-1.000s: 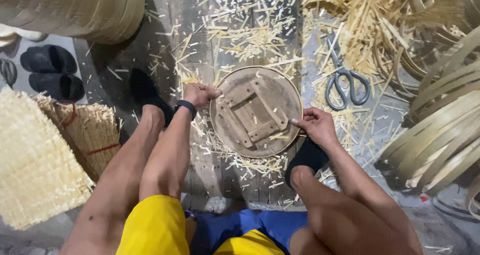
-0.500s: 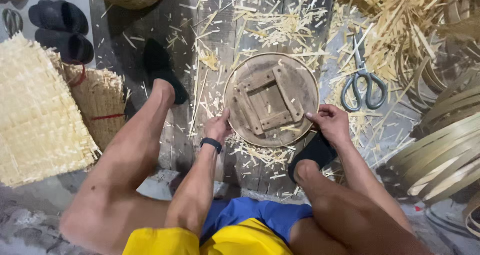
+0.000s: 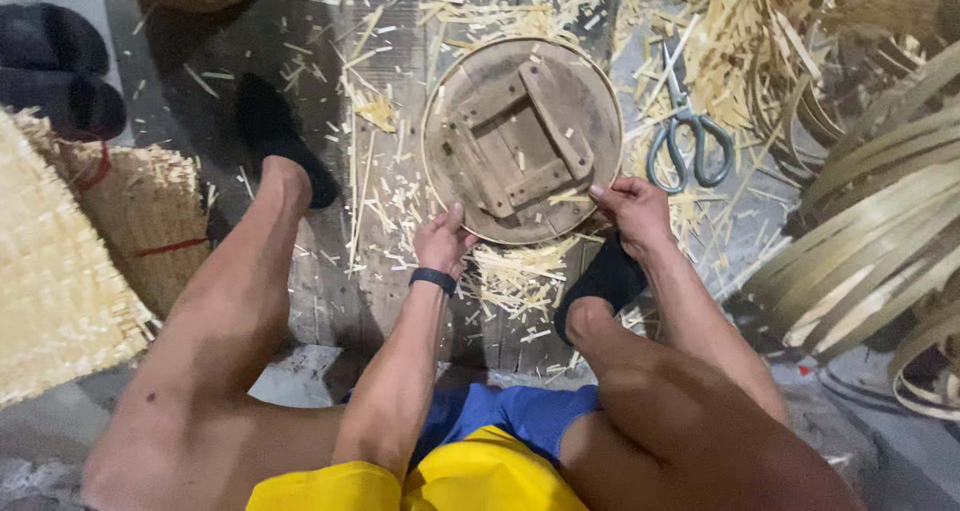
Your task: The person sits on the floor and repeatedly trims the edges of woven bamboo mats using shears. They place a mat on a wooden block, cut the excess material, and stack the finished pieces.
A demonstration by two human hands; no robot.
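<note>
Head view: we see both hands on a round wooden form on the floor.

Our left hand [image 3: 443, 239] touches the near-left rim of the round wooden form [image 3: 522, 136], fingers loosely curled; our right hand [image 3: 630, 211] pinches its near-right edge. Grey scissors [image 3: 688, 141] lie just right; bamboo shavings [image 3: 520, 271] litter the floor; woven mats [image 3: 60, 261] sit far left, bent strips [image 3: 870, 231] right.

1. You get soft, even light from above; the pale bamboo strips [image 3: 880, 231] look bright but not glaring.
2. Your legs cast dim shadows on the floor [image 3: 330, 271].
3. Edges bend slightly; focus is sharp throughout.
</note>
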